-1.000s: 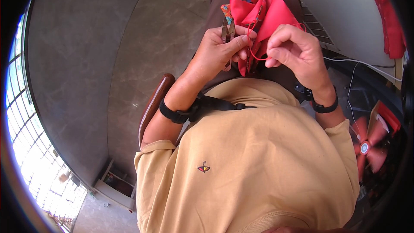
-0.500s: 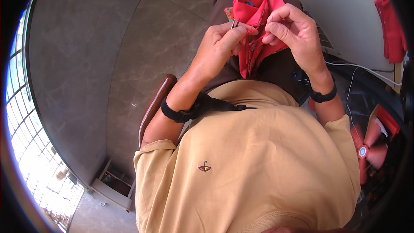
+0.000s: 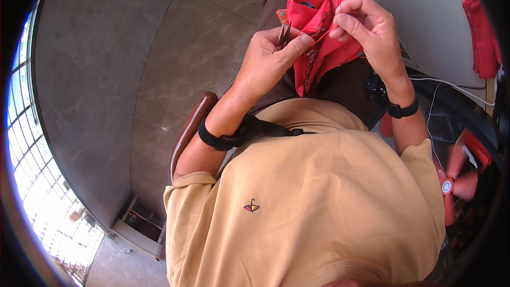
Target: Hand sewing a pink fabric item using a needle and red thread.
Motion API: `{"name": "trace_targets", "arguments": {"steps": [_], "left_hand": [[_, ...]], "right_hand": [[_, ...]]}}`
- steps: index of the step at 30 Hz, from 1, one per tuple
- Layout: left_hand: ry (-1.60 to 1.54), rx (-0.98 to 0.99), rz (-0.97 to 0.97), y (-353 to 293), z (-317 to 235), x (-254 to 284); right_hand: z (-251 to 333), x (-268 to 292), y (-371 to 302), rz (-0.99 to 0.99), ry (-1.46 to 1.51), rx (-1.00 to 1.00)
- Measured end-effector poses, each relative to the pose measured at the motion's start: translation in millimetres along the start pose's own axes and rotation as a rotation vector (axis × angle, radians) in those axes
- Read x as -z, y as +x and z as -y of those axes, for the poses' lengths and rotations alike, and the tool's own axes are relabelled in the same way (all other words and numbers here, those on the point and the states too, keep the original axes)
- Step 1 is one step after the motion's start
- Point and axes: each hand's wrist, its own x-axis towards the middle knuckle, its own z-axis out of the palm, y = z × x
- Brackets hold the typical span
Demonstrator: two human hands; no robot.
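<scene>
Over my lap lies a red floral cloth [image 3: 306,13], folded and bunched, with pink flowers on part of it. My left hand [image 3: 273,53] is closed, its thumb and fingers pinching the cloth's edge. Dark pointed thread snips [image 3: 283,36] stick up from the same hand, their handles hidden in the palm. To the right, my right hand [image 3: 366,27] is raised beside the cloth in a pinch. A thin sewing needle [image 3: 340,7] shows upright at its fingertips; any thread is too fine to make out.
At the right stands a white cabinet-like box [image 3: 419,26], with red cloth [image 3: 479,37] hanging at its side. A white cable [image 3: 451,83] runs below it, above a red-bladed fan [image 3: 447,186]. A brown chair armrest [image 3: 192,127] flanks my left arm.
My right hand has moved slightly up and right, away from my left hand. My left hand has turned a little, so the snips show more. The fan blades have turned.
</scene>
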Motion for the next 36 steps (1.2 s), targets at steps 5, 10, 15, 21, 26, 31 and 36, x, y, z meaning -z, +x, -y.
{"name": "trace_targets", "arguments": {"steps": [5, 10, 15, 21, 26, 31, 36], "left_hand": [[-0.052, -0.034, -0.003, 0.2, 5.6, -0.7], [-0.054, 0.013, -0.006, -2.0, 9.6, 1.8], [0.011, -0.081, -0.037, -0.4, 15.0, -0.8], [0.107, -0.134, -0.059, -5.7, 16.0, -0.8], [0.229, -0.278, -0.091, -6.6, 17.2, -2.8], [0.322, -0.29, -0.067, -4.3, 18.5, 2.6], [0.313, -0.322, -0.048, 0.4, 20.4, 3.1]], "right_hand": [[-3.7, -1.4, 3.0, -0.098, -0.097, 0.116], [0.5, -9.9, -6.0, -0.071, -0.786, 0.589], [2.8, -24.5, -21.7, -0.043, -0.926, 0.453], [4.0, -27.6, -20.7, 0.05, -0.973, 0.323], [4.9, -31.5, -4.1, 0.081, -0.736, 0.311], [11.4, -21.7, 10.2, 0.254, -0.048, -0.289], [-3.2, -16.6, 25.1, 0.376, 0.076, -0.387]]}}
